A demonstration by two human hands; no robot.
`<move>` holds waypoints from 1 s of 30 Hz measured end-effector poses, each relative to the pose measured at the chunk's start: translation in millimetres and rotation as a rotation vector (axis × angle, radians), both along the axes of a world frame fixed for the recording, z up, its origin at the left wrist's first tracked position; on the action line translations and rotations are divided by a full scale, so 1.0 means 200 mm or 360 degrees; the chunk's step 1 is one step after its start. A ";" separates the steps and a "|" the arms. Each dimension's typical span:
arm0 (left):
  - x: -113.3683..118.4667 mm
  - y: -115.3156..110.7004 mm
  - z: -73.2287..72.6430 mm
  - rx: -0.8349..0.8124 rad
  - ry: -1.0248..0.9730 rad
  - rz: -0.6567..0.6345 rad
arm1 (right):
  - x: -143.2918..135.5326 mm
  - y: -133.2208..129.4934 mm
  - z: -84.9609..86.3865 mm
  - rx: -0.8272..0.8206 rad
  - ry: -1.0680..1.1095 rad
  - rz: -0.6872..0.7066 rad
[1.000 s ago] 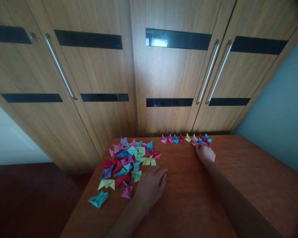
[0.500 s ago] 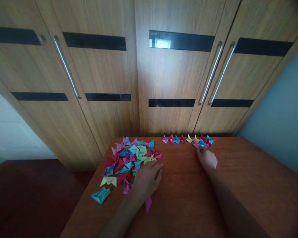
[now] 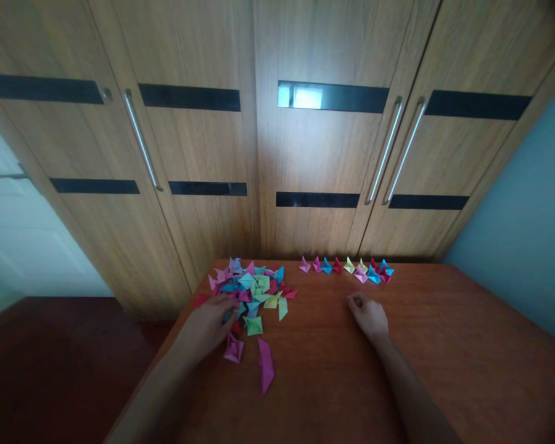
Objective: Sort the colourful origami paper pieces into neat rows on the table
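Several folded paper pieces in many colours form a pile (image 3: 259, 285) at the left of the brown table (image 3: 324, 370). My left hand (image 3: 211, 322) is over the pile's lower left part, fingers curled down among the pieces; whether it grips one is hidden. My right hand (image 3: 369, 314) rests on the table with its fingers curled together, below the row; anything inside them cannot be made out. Along the back edge stands a row of paper boats (image 3: 326, 266), with a pink one (image 3: 361, 274) and a blue one (image 3: 374, 275) in front at its right end.
A magenta folded strip (image 3: 266, 365), a pink piece (image 3: 234, 349) and a green piece (image 3: 253, 325) lie in front of the pile. A wooden wardrobe (image 3: 314, 154) with metal handles rises behind the table.
My left hand has moved left over the pile, uncovering the green piece and the magenta strip. My right hand has drawn back from the row, leaving the pink boat there. The view has tilted up slightly.
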State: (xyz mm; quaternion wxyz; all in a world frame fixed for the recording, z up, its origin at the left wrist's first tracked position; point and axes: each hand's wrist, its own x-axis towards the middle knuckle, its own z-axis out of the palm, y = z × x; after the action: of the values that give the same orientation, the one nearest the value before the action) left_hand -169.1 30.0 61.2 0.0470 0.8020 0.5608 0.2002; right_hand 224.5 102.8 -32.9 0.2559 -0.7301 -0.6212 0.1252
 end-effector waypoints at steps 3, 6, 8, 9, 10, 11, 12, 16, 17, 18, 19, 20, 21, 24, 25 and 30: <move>-0.05 -0.07 -0.04 -0.0063 0.0062 -0.0017 | 0.00 0.00 0.00 0.0015 -0.0007 0.0010; -0.09 -0.11 -0.09 -0.0037 0.0056 -0.0017 | 0.00 -0.01 0.01 0.0024 -0.0015 0.0019; -0.10 -0.12 -0.11 -0.0024 0.0066 0.0009 | -0.01 -0.01 0.02 0.0027 -0.0010 0.0021; -0.10 -0.12 -0.12 -0.0022 0.0079 0.0022 | -0.01 -0.01 0.02 0.0023 -0.0009 0.0023; -0.10 -0.12 -0.13 -0.0011 0.0090 0.0040 | -0.01 -0.01 0.02 0.0019 -0.0011 0.0024; -0.10 -0.12 -0.14 0.0001 0.0097 0.0056 | -0.01 -0.01 0.02 0.0015 -0.0015 0.0029; -0.10 -0.11 -0.14 0.0013 0.0101 0.0065 | -0.01 -0.01 0.02 0.0012 -0.0022 0.0034; -0.08 -0.11 -0.14 0.0062 0.0131 0.0067 | 0.00 -0.01 0.01 0.0009 -0.0051 0.0047; -0.08 -0.11 -0.14 0.0073 0.0145 0.0062 | 0.00 -0.01 0.01 0.0010 -0.0054 0.0047; -0.08 -0.11 -0.14 0.0086 0.0157 0.0059 | 0.00 -0.01 0.01 0.0009 -0.0053 0.0048; -0.08 -0.12 -0.14 0.0102 0.0163 0.0055 | 0.00 -0.01 0.01 0.0005 -0.0051 0.0052; -0.08 -0.12 -0.15 0.0120 0.0160 0.0051 | 0.00 -0.01 0.01 -0.0002 -0.0049 0.0056; -0.09 -0.12 -0.15 0.0147 0.0145 0.0047 | 0.00 -0.01 0.01 -0.0007 -0.0047 0.0058; -0.10 -0.13 -0.15 0.0289 0.0008 0.0095 | 0.00 -0.01 0.01 0.0007 -0.0039 0.0058; -0.10 -0.12 -0.14 0.0344 -0.0069 0.0139 | 0.00 -0.01 0.01 0.0022 -0.0035 0.0057; 0.00 -0.10 -0.09 0.0286 -0.0676 0.0369 | -0.05 -0.02 0.05 0.0206 0.0074 0.0137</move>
State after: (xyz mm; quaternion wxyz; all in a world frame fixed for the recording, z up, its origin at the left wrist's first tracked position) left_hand -169.4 9.6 43.2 0.0691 0.6732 0.6065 0.4172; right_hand 215.1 98.4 -23.7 0.3114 -0.6814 -0.6527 0.1125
